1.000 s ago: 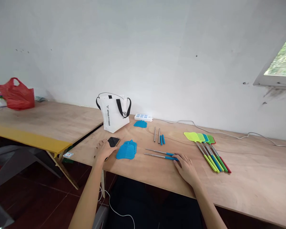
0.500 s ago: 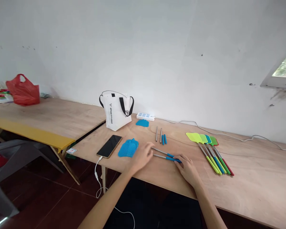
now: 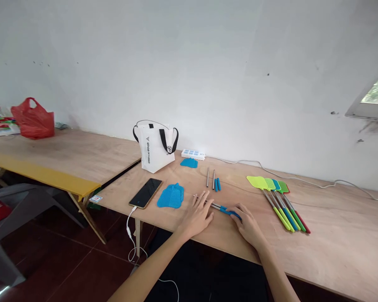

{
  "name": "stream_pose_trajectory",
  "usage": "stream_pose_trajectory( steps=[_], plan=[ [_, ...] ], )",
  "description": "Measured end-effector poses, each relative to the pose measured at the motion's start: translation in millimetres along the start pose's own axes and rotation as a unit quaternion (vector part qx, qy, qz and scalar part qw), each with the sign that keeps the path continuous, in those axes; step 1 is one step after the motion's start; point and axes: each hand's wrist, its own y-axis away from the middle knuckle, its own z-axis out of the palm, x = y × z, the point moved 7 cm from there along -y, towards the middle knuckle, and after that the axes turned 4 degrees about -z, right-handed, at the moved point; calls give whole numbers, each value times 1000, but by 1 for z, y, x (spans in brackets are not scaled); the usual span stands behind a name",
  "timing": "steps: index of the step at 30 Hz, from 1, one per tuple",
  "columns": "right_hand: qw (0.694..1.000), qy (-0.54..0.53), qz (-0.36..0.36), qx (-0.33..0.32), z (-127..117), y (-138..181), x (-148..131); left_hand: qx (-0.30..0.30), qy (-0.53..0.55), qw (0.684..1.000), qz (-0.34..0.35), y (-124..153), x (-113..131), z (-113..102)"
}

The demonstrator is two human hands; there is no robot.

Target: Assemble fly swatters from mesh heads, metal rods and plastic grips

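My left hand point(image 3: 198, 214) lies flat with spread fingers on the wooden table point(image 3: 334, 235), its fingertips over the metal rods of two blue-handled swatter sticks point(image 3: 220, 207). My right hand point(image 3: 247, 224) rests beside it, fingers curled onto the blue grip ends of those sticks. A blue swatter head point(image 3: 171, 196) lies just left of my left hand. A black phone point(image 3: 146, 192) on a white cable lies further left.
Two more short sticks point(image 3: 213, 179) and another blue head point(image 3: 189, 163) lie behind. Several assembled swatters point(image 3: 280, 199) lie at right. A white tote bag point(image 3: 156, 146) and power strip point(image 3: 192, 154) stand by the wall. A red plastic bag point(image 3: 33, 118) sits on the left table.
My left hand has left the phone and crossed right onto the stick rods. The right hand has stayed on the blue grips.
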Motion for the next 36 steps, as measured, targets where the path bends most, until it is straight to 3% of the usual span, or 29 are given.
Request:
stream_pose_trajectory(
  steps=[12, 23, 27, 32, 36],
  plan=[
    [999, 19, 36, 11, 0, 2, -5, 1, 18, 1000, -19, -3, 3, -12],
    [999, 12, 35, 24, 0, 2, -5, 21, 31, 999, -23, -1, -8, 2],
    [999, 12, 26, 25, -2, 2, -8, 20, 63, 997, -34, -6, -13, -11],
    [999, 18, 22, 28, -4, 2, -9, 9, -14, 989, -147, -9, -49, -55],
    [999, 10, 25, 30, -3, 2, -9, -20, -139, 945, -297, 5, -99, -86]
  ],
)
